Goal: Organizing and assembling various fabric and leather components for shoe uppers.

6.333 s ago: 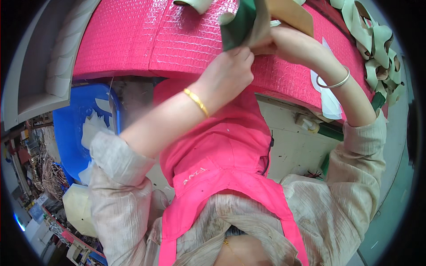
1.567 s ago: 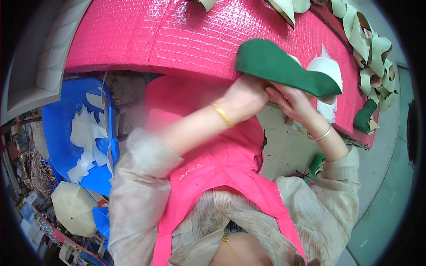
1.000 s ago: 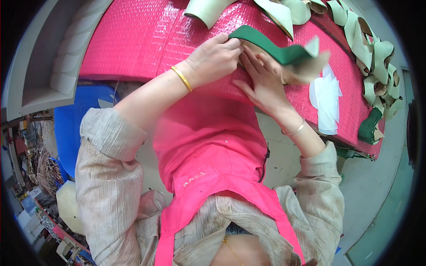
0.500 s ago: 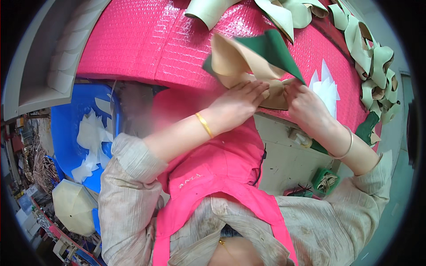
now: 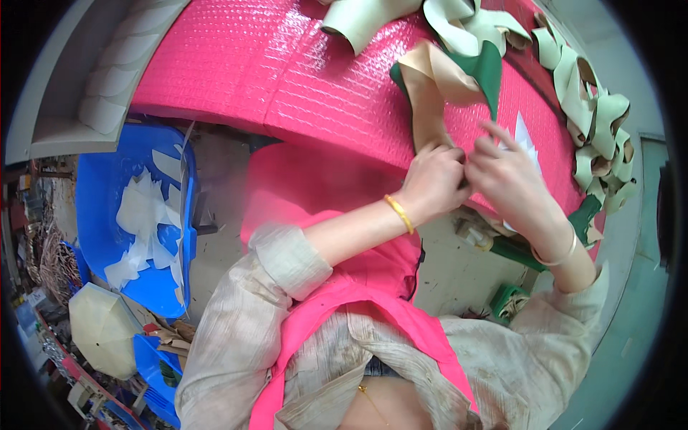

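Pinching a tan-and-green shoe piece [image 5: 448, 82] at the near edge of the pink padded surface [image 5: 287, 72], left hand [image 5: 433, 179] and right hand [image 5: 505, 175] both grip it; cream pieces [image 5: 598, 122] crowd the right, bare padding lies left.

The pink desk [image 5: 272, 72] lies bare on its left half — cream and green cut pieces [image 5: 595, 122] crowd its right edge and far end.
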Motion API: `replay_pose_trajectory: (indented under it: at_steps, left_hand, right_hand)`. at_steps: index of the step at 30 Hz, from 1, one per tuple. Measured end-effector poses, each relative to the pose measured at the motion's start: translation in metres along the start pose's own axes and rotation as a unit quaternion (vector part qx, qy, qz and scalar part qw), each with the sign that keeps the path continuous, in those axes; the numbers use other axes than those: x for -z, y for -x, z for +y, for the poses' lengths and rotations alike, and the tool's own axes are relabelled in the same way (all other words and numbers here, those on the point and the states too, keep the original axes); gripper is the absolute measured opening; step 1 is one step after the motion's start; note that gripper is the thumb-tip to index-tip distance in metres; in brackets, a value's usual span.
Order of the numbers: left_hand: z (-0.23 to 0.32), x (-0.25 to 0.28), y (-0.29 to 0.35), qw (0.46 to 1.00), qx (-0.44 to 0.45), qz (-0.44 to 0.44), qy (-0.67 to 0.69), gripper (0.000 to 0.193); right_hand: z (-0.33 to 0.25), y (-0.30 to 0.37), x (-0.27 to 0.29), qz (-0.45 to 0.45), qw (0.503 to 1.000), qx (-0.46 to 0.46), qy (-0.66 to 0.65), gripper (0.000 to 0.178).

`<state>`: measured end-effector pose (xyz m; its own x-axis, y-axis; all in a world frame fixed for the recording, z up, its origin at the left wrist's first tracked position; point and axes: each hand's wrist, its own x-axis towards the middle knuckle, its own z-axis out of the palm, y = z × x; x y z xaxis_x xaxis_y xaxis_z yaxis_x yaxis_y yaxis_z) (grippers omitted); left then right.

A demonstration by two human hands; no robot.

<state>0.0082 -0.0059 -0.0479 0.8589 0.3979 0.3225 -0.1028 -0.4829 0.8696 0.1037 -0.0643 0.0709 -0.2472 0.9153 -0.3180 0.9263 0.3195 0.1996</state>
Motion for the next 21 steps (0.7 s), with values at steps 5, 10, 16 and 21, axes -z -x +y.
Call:
replay_pose_trajectory:
  at_steps: [5, 10, 16, 21]
  left_hand:
    - [0.019, 0.026, 0.048, 0.766, 0.205, 0.105, 0.6, 0.039]
    - [0.005, 0.076, 0.123, 0.735, 0.411, 0.099, 0.53, 0.051]
    - [-0.013, 0.168, 0.043, 0.959, 0.103, 0.18, -0.192, 0.041]
    - [-0.023, 0.176, -0.017, 0.973, 0.195, 0.055, -0.115, 0.028]
  right_hand:
    - [0.006, -0.027, 0.016, 0.359, 0.831, -0.2, -0.375, 0.043]
    - [-0.005, -0.075, -0.039, 0.155, 0.822, -0.169, -0.521, 0.041]
    - [-0.028, -0.11, -0.04, 0.213, 0.929, -0.197, -0.23, 0.031]
    - [-0.01, -0.074, -0.02, 0.24, 0.94, -0.105, -0.218, 0.028]
